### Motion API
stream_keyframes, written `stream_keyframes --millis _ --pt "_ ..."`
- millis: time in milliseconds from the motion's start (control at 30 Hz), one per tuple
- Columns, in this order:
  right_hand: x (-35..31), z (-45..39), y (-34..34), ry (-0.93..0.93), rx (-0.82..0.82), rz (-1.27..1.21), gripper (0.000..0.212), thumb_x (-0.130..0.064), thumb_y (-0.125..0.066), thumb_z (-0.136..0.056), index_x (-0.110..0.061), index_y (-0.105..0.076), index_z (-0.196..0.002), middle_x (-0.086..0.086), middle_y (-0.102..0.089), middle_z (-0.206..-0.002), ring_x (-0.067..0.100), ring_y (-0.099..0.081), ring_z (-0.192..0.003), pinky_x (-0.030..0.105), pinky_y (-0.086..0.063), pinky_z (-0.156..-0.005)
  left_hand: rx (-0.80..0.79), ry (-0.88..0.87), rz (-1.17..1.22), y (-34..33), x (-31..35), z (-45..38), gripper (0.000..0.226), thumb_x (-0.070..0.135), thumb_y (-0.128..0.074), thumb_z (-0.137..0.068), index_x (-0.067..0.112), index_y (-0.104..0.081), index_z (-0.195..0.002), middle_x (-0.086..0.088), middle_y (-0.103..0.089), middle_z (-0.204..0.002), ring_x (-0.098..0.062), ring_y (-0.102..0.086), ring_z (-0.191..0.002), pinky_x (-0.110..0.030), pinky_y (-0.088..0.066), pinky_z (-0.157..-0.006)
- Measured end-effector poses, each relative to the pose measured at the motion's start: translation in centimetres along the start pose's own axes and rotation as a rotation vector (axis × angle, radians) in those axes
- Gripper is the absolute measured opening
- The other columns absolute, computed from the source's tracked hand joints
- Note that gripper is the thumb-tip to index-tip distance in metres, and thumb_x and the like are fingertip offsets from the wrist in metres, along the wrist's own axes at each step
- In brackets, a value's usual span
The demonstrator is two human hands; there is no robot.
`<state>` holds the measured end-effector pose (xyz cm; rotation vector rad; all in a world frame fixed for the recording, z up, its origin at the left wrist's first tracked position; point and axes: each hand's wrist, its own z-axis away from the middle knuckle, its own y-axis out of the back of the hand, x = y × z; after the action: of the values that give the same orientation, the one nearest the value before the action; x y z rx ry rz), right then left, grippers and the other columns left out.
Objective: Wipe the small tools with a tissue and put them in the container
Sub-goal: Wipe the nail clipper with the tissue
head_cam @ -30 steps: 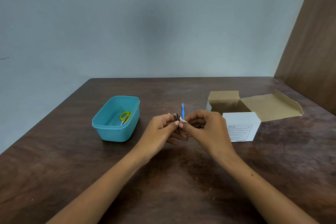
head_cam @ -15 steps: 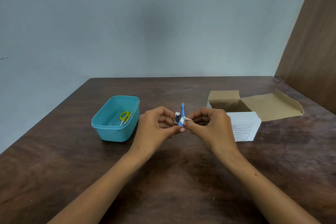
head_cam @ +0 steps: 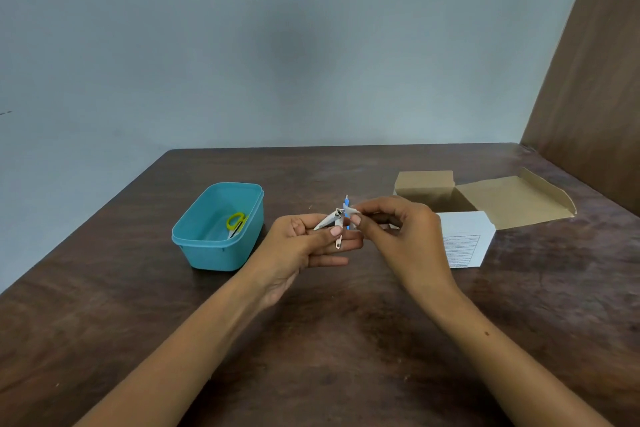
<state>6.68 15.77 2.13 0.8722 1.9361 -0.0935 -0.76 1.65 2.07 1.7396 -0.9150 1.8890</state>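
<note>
Dark, worn wood of the table [head_cam: 346,340] fills the lower view beneath a pale grey-blue wall, and we take the teal container [head_cam: 218,229] as our landmark. Inside it we see yellow-handled scissors [head_cam: 236,224] lying against its right wall. Just to the right of the container, above the table, our left hand [head_cam: 304,246] lies palm up and holds a metal nail clipper [head_cam: 334,224], thumb pressing on it, its lever swung open into a V. Our right hand [head_cam: 398,232], further right, pinches a small scrap of white tissue [head_cam: 351,211] against the clipper's head. Behind that scrap, a thin blue tool [head_cam: 346,200] lies on the table. Well to the right of the container sits an opened cardboard box [head_cam: 485,201], with a white printed flap [head_cam: 464,239] in front.
</note>
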Motion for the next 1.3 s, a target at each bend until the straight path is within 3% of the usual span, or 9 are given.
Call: stream_keyframes --millis 67,167,367,567,767,900,1000,1167,1300 --pt "0.2 0.2 -0.2 0.127 -0.013 0.134 0.014 -0.004 -0.072 -0.079 -0.015 -0.076 -0.088 0.0 -0.067 -0.084 0.008 -0.063 -0.074 0.01 -0.048 -0.064 -0.022 0.012 0.011 0.1 -0.1 -0.1 0.021 0.001 -0.055 -0.09 0.0 -0.065 -0.109 -0.015 -0.073 -0.102 -0.023 -0.071 -0.096 -0.027 -0.059 -0.071" --pt "0.6 0.4 -0.6 0.273 -0.051 0.288 0.018 -0.003 -0.07 -0.08 -0.014 -0.075 -0.093 0.002 -0.065 -0.086 0.013 -0.062 -0.076 0.021 -0.05 -0.065 -0.033 0.014 0.015 0.3 -0.1 -0.1 0.02 -0.001 -0.056 -0.089 -0.003 -0.066 -0.106 -0.013 -0.074 -0.096 -0.02 -0.072 -0.093 -0.028 -0.059 -0.073" --pt "0.3 0.5 -0.6 0.27 -0.177 0.457 0.019 -0.006 -0.07 -0.08 -0.021 -0.076 -0.09 -0.001 -0.067 -0.085 0.017 -0.063 -0.076 0.03 -0.05 -0.063 -0.051 0.04 -0.046 0.6 -0.1 -0.1 0.022 -0.009 -0.057 -0.085 -0.004 -0.065 -0.106 -0.01 -0.074 -0.088 -0.016 -0.072 -0.083 -0.028 -0.06 -0.072" --pt "0.6 0.6 -0.6 0.271 -0.052 0.452 0.02 -0.004 -0.07 -0.078 -0.02 -0.076 -0.089 -0.003 -0.069 -0.083 0.017 -0.063 -0.072 0.038 -0.054 -0.06 -0.138 0.072 -0.064 0.5 0.1 0.1 0.025 -0.009 -0.056 -0.086 -0.002 -0.064 -0.108 -0.013 -0.073 -0.102 -0.025 -0.07 -0.098 -0.029 -0.059 -0.076" --pt "0.4 0.1 -0.1 0.313 -0.259 0.451 0.021 -0.003 -0.072 -0.077 -0.02 -0.077 -0.088 -0.004 -0.071 -0.088 0.013 -0.065 -0.078 0.036 -0.056 -0.067 -0.071 0.07 -0.077 0.7 0.1 0.1 0.024 -0.007 -0.058 -0.085 -0.003 -0.065 -0.108 -0.012 -0.074 -0.095 -0.021 -0.072 -0.092 -0.031 -0.06 -0.075" --pt "0.9 0.2 -0.2 0.328 -0.128 0.443 0.021 -0.003 -0.07 -0.078 -0.019 -0.076 -0.088 0.0 -0.069 -0.084 0.018 -0.065 -0.071 0.041 -0.055 -0.059 -0.049 0.092 -0.042 0.3 0.2 0.0 0.019 0.01 -0.056 -0.091 0.001 -0.068 -0.103 -0.013 -0.074 -0.094 -0.023 -0.072 -0.091 -0.034 -0.06 -0.076" --pt "0.6 0.5 -0.6 0.376 -0.069 0.445 0.02 -0.003 -0.067 -0.079 -0.017 -0.076 -0.091 0.0 -0.068 -0.082 0.018 -0.064 -0.069 0.036 -0.054 -0.056 -0.022 0.082 -0.039 0.1 0.2 0.0 0.026 0.023 -0.051 -0.094 0.005 -0.069 -0.1 -0.01 -0.075 -0.09 -0.02 -0.073 -0.085 -0.033 -0.06 -0.072" --pt "0.7 0.6 -1.2 0.428 -0.185 0.457 0.016 -0.005 -0.069 -0.078 -0.017 -0.076 -0.087 -0.002 -0.067 -0.085 0.018 -0.065 -0.076 0.037 -0.055 -0.057 0.088 0.074 -0.016 0.3 0.0 0.0 0.032 0.023 -0.05 -0.095 -0.003 -0.066 -0.102 -0.011 -0.073 -0.077 -0.015 -0.072 -0.069 -0.03 -0.061 -0.065" --pt "0.8 0.4 -0.9 0.444 -0.247 0.497 0.018 -0.004 -0.075 -0.075 -0.018 -0.076 -0.086 -0.001 -0.068 -0.085 0.019 -0.064 -0.078 0.037 -0.055 -0.058 0.113 0.103 0.014 0.3 -0.1 -0.1 0.03 0.023 -0.048 -0.096 0.001 -0.068 -0.1 -0.01 -0.073 -0.077 -0.014 -0.072 -0.069 -0.03 -0.061 -0.063"
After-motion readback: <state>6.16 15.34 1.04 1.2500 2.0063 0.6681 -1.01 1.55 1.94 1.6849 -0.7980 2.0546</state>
